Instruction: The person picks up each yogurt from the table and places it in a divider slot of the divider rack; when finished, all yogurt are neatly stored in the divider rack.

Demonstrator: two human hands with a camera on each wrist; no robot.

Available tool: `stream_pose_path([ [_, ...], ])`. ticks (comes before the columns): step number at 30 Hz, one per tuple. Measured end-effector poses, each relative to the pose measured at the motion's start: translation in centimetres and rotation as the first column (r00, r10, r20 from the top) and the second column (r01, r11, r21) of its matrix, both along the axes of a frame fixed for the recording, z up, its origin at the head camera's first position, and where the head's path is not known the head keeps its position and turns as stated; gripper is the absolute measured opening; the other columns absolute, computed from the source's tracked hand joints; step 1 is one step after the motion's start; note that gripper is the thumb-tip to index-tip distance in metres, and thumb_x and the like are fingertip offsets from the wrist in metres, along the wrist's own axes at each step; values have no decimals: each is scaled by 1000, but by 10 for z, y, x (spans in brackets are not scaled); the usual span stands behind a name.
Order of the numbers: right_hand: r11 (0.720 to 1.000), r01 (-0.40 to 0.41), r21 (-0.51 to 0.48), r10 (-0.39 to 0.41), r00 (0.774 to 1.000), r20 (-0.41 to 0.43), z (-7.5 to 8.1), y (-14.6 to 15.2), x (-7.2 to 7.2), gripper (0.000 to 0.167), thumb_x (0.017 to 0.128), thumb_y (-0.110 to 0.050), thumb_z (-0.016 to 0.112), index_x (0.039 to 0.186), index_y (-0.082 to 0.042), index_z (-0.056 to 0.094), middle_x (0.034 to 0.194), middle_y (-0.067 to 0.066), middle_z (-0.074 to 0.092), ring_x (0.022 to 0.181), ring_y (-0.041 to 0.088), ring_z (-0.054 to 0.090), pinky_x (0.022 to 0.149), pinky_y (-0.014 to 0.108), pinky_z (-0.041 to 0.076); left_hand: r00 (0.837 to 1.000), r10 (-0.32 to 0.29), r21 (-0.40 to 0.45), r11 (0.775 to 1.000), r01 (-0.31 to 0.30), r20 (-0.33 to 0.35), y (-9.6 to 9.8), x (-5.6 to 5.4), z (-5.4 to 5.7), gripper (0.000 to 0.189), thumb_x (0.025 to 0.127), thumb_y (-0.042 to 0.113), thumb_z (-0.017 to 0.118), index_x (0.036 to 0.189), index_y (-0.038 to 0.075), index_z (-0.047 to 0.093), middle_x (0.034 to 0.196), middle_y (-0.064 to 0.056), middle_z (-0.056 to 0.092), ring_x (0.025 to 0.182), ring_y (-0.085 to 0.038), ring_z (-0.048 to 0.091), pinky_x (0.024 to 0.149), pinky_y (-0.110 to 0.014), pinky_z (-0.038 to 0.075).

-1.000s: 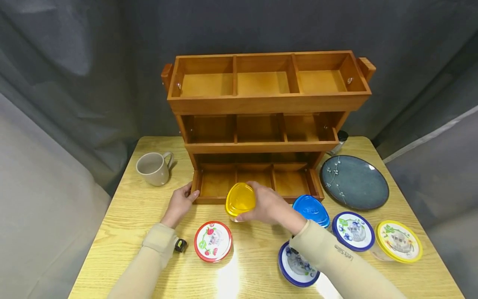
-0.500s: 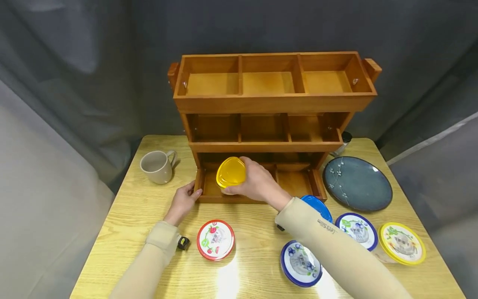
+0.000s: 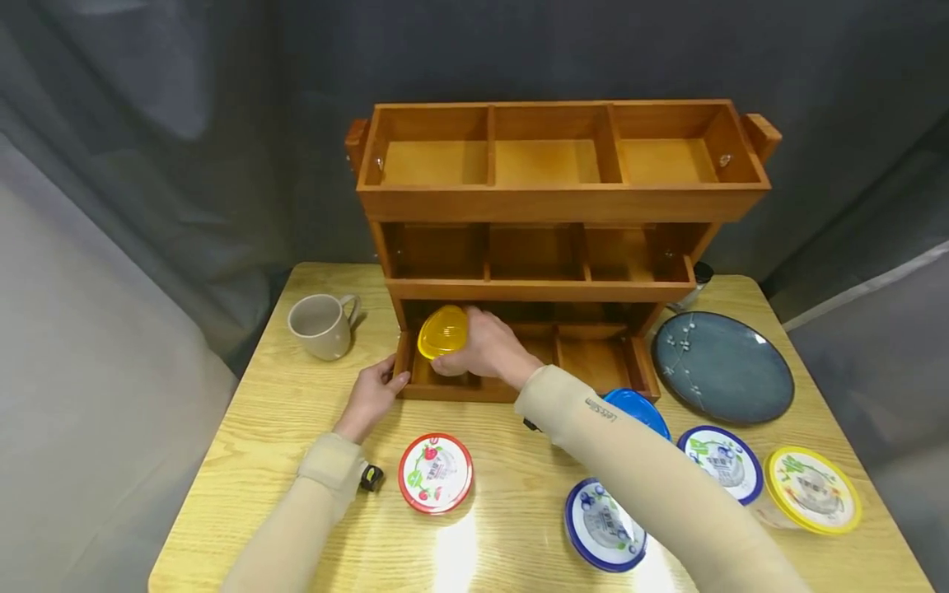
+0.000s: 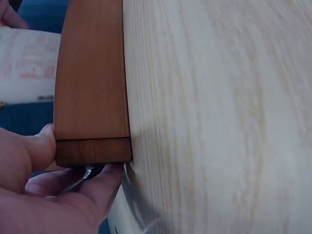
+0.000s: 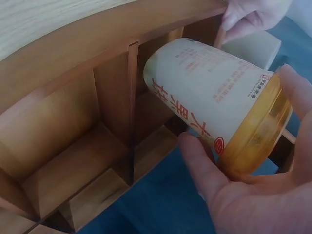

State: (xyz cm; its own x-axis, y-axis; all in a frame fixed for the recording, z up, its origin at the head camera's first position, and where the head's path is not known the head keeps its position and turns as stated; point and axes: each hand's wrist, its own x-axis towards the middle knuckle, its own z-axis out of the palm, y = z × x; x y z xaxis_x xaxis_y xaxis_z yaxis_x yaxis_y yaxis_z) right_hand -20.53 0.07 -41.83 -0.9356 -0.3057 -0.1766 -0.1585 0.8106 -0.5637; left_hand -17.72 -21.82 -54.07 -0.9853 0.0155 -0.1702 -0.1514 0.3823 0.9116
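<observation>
A white plastic jar with a yellow lid is in my right hand, which grips it round the lid end. It tilts into the left compartment of the bottom tier of a three-tier wooden storage box; red print shows on the jar's side in the right wrist view. Whether its base touches the compartment floor is hidden. My left hand pinches the front left corner of that bottom tier, thumb and fingers on opposite sides.
A red-lidded tub stands in front of the box. Blue-lidded tubs, a bright blue lid and a yellow-lidded tub stand to the right. A mug is at left, a dark plate and black-capped bottle at right.
My right hand has carried the yellow-lidded jar from in front of the box, over the front rim, leftward into the bottom left compartment, tilting it. My left hand stays at the corner.
</observation>
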Motion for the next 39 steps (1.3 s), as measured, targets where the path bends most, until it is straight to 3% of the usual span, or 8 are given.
stream_pose_path([
  [5, 1000, -26, -8, 26, 1000, -15, -5, -4, -5, 78, 69, -51, 87, 127, -9, 55, 107, 5, 63, 95, 24, 60, 84, 41, 54, 1000, 3, 2, 1000, -3, 5, 3, 0, 1, 53, 101, 14, 59, 148, -5, 40, 134, -25, 57, 119, -33, 59, 98, -39, 51],
  [12, 1000, -1, -15, 2, 999, 44, -18, -3, -7, 91, 69, -51, 87, 136, -5, 48, 115, 9, 61, 104, 27, 58, 92, 43, 52, 1000, 0, 19, 1000, 0, 0, 5, -1, 2, 52, 101, 11, 59, 147, -6, 41, 134, -26, 57, 119, -34, 59, 97, -39, 52],
  [17, 1000, -14, -3, 14, 999, 39, -26, -4, -9, 93, 70, -52, 87, 139, -5, 46, 119, 10, 61, 108, 28, 58, 96, 43, 50, 1000, 1, 27, 1000, -1, 6, 4, -2, 2, 52, 101, 11, 59, 147, -5, 42, 135, -24, 56, 120, -32, 58, 98, -38, 52],
  [30, 998, 14, 57, -16, 999, 38, -32, -15, -10, 99, 73, -54, 84, 145, -4, 38, 131, 17, 53, 126, 35, 48, 108, 46, 42, 1000, 14, 27, 1000, -15, 11, 2, 0, 3, 53, 101, 13, 59, 147, -5, 41, 134, -24, 58, 119, -31, 59, 97, -37, 52],
  [39, 998, 1, 57, -4, 999, 49, -35, -15, -10, 99, 74, -54, 83, 147, -6, 36, 134, 15, 52, 128, 34, 46, 110, 47, 39, 1000, 15, 30, 999, -16, 20, 1, 0, 2, 53, 101, 13, 60, 147, -4, 42, 135, -23, 57, 120, -31, 59, 97, -37, 52],
])
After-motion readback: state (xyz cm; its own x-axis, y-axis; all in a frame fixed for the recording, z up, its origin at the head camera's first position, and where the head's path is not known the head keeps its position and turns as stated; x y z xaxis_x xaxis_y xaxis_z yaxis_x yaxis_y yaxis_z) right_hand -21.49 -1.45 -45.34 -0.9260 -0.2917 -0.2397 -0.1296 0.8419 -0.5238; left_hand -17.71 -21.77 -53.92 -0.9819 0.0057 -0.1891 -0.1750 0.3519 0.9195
